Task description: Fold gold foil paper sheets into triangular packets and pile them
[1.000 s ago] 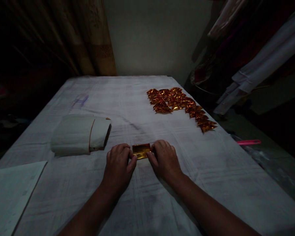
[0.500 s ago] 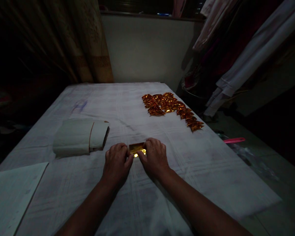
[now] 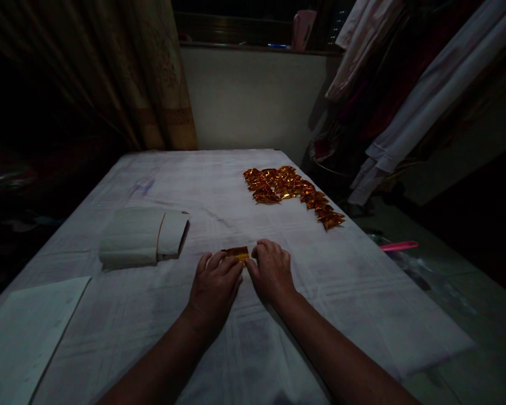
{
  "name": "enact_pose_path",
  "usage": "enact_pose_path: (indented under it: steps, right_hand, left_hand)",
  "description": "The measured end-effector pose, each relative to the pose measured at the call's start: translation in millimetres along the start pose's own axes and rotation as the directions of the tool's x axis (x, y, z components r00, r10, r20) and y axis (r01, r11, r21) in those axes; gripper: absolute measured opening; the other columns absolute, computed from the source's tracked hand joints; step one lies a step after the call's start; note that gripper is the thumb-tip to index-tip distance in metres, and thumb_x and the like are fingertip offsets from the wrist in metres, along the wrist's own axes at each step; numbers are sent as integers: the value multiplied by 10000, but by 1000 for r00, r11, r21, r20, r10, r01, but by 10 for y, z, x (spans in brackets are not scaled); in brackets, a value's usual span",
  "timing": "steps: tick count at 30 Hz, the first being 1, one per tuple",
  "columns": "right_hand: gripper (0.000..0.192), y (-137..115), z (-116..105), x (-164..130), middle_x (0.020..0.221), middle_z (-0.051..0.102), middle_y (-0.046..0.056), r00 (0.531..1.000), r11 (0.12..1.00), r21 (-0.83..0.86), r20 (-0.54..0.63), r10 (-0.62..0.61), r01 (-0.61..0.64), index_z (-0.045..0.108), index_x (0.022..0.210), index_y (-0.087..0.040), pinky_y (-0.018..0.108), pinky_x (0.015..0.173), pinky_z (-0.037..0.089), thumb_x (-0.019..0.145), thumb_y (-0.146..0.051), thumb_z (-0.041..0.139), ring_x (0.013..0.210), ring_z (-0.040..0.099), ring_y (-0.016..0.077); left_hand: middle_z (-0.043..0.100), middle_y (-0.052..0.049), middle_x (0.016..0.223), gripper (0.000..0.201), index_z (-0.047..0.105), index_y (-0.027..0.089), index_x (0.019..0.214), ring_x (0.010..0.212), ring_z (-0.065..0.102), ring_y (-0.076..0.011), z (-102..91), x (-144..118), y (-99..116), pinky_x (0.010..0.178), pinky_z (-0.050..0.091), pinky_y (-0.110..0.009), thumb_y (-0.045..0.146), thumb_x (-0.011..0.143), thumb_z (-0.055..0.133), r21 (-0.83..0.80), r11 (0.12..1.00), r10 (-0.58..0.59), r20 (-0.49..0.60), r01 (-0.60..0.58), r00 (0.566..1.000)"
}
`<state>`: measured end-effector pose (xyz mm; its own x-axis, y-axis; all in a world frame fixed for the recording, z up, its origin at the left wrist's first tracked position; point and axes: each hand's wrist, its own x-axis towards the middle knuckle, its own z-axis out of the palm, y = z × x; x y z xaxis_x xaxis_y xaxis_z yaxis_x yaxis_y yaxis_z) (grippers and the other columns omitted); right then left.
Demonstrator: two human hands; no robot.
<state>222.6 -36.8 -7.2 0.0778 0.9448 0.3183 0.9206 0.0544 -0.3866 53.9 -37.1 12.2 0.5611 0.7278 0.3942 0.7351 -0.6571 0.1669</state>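
Note:
A small folded piece of shiny gold foil (image 3: 236, 252) lies on the white cloth in front of me. My left hand (image 3: 214, 284) is palm down with its fingers spread over the foil's near left part, touching it and hiding some of it. My right hand (image 3: 274, 273) rests at the foil's right end. Its thumb tip is by the near right corner, and a gap shows between thumb and bent forefinger. Farther off, a cluster of crinkled gold foil packets (image 3: 289, 183) runs down the right side of the table.
Left of my hands lies a pale folded paper bundle (image 3: 132, 236) with a thin brown line across it. A white sheet (image 3: 37, 332) is at the near left. The cloth-covered table (image 3: 341, 320) ends on the right, beside hanging clothes (image 3: 421, 107) and a pink handle (image 3: 398, 246).
My left hand has gone from pinching the foil's left end to lying across it. My right thumb has drawn toward the right edge, and the foil looks narrower. The view has tilted up slightly.

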Motion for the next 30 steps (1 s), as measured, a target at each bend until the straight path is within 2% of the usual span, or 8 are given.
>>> enact_pose_path:
  steps: [3,6,11,16,19,22,25,30]
  right_hand:
    - [40,3,7,-7,1144,651,82,1000,1000,3,-15,-7,7,591,938,-214,410,917,361,933,-232,626,1088,557,251]
    - [59,2,3,-12,1163,649,86,1000,1000,10,-9,-4,4,589,944,-210,414,924,359,932,-241,637,1102,553,254]
    - [53,5,7,-17,1164,650,87,999,1000,13,-35,-11,11,590,941,-213,411,910,365,941,-250,628,1102,554,255]
    - [61,14,12,-14,1153,652,84,1000,1000,21,-18,-12,13,588,943,-205,422,929,373,931,-241,636,1102,566,263]
    - [36,19,14,-19,1142,656,84,999,999,29,-18,-29,30,594,949,-209,421,932,379,932,-226,620,1084,569,262]
    - [70,33,22,-31,1174,659,92,997,997,41,-34,-67,68,606,997,-217,409,934,393,933,-194,586,1101,569,255]
    - [208,50,27,-37,1213,663,99,995,994,79,-58,-77,81,618,1107,-220,411,966,401,915,-155,572,1147,568,247]
    - [310,73,20,-20,1257,669,95,996,984,153,-24,-91,94,634,1198,-230,427,1002,400,900,-162,583,1177,578,247]
  left_hand:
    - [725,-58,1263,308,669,267,1244,1306,544,-334,-14,-65,16,1142,264,-596,256,941,615,-19,1000,-16,42,17,999]
    - [690,-52,1337,362,634,278,1312,1367,498,-357,-51,-177,-67,1180,170,-640,305,952,602,0,1000,-19,82,19,996]
    - [685,-57,1344,371,623,281,1335,1368,504,-355,-134,-347,-245,1187,132,-669,343,979,538,41,999,-11,104,7,995]
    - [726,-67,1260,310,671,260,1246,1289,564,-352,-181,-274,-217,1171,185,-669,306,965,548,50,999,-18,72,14,997]
    - [772,-55,1060,173,718,240,1013,1115,642,-312,-169,-106,-160,1164,233,-627,236,949,557,73,997,-23,62,19,998]
    - [745,-61,879,153,680,230,817,931,656,-281,-127,35,-151,1092,343,-580,211,922,572,60,996,-65,32,63,997]
    - [715,-66,875,102,644,227,807,890,629,-275,-80,71,-182,970,424,-510,232,898,598,8,989,-150,7,150,989]
    - [669,-36,874,78,592,228,843,896,603,-254,-13,6,-241,863,432,-422,280,882,635,-75,956,-284,12,284,959]
